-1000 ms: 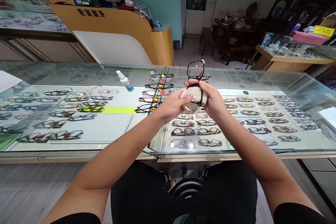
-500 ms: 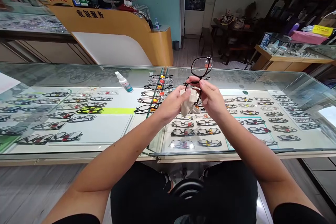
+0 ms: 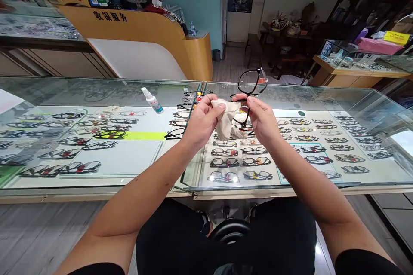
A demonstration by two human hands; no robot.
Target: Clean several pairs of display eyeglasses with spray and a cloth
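Observation:
Above the glass counter, my right hand [image 3: 262,121] pinches a pair of dark-framed eyeglasses [image 3: 248,93] near the bridge. One lens points up and away, with a small orange-red sticker near it; the other lens is lower, beside the cloth. My left hand [image 3: 204,121] is closed on a cream cleaning cloth [image 3: 225,124], which hangs down from thumb and fingers just left of the glasses. Part of the lower lens and temple is hidden behind the cloth and fingers. A white spray bottle [image 3: 152,101] with a blue label stands on the counter to the left.
The glass display counter [image 3: 180,190] spans the view, with rows of eyeglasses [image 3: 256,161] inside. A column of glasses [image 3: 177,133] lies left of the middle seam. Behind are a wooden cashier desk [image 3: 142,25] and another glass case [image 3: 361,62].
My left hand has drawn back left from the glasses with the cloth, which hangs more spread out. The glasses have shifted slightly right in my right hand.

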